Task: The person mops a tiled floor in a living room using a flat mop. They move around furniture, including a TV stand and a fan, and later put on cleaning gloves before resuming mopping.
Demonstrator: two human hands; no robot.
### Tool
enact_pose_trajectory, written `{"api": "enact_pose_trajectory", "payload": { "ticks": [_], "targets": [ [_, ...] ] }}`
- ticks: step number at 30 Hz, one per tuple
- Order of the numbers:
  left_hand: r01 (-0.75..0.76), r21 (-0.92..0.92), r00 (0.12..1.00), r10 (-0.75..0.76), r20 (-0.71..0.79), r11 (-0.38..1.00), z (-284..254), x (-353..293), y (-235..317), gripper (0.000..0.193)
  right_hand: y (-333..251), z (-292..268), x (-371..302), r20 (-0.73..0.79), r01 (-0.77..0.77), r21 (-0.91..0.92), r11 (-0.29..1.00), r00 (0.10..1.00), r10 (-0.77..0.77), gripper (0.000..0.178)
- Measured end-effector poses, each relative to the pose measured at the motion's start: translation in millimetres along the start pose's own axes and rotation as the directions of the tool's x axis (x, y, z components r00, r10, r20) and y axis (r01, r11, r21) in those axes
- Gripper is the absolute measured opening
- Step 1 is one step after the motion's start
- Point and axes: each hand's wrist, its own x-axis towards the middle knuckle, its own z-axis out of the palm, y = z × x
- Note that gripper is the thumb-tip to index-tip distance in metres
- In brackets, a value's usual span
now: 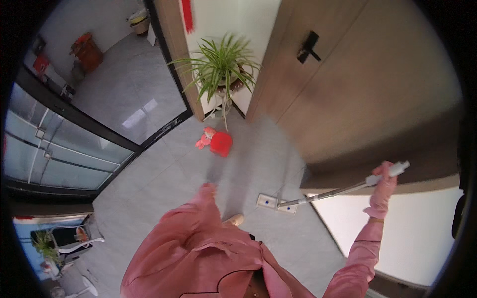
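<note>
My right hand [383, 191], in a pink glove, is closed round the upper part of a flat mop's silver and white handle [343, 190]. The handle slants down to the left. Its white rectangular mop head [268, 201], with blue dots, rests on the grey tiled floor near my foot. My left hand [208, 188] shows only as a small pink bit at the end of the pink sleeve, low in front of me. Its fingers cannot be made out. Beyond it on the floor sits a red object [221, 144] with a pink figure [205, 138] at its side.
A spider plant [223, 64] on a white stand fills the corner ahead. A wooden door [367, 84] with a black handle [309, 47] stands to the right. Glass sliding doors [69, 154] with a dark floor track are on the left. A white panel [392, 233] lies at lower right.
</note>
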Motion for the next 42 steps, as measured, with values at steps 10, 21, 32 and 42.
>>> {"api": "enact_pose_trajectory", "payload": {
  "ticks": [10, 21, 32, 42],
  "targets": [
    [0.35, -0.346, 0.673, -0.491, -0.553, 0.87, -245.9, -134.4, -48.9, 0.047, -1.1, 245.8, 149.3, 0.17, 0.052, -0.219, 0.974, 0.985, -0.014, 0.018],
    [0.133, -0.273, 0.754, -0.276, -0.596, 0.953, -197.3, -58.1, 18.0, 0.042, 304.9, 442.5, 7.6, 0.583, -0.336, -0.181, 0.924, 0.72, 0.376, 0.03],
    [0.464, -0.001, 0.541, -0.284, -0.792, 0.886, -140.2, -28.3, -7.3, 0.049, 394.1, 714.3, -299.7, 0.645, -0.168, -0.763, 0.624, -0.257, 0.72, 0.027],
    [0.21, -0.375, 0.452, -0.43, -0.782, 0.903, -181.6, 41.4, -32.5, 0.039, 740.6, 827.8, -329.6, 0.814, -0.456, -0.456, 0.764, 0.132, 0.565, 0.024]
  ]
}}
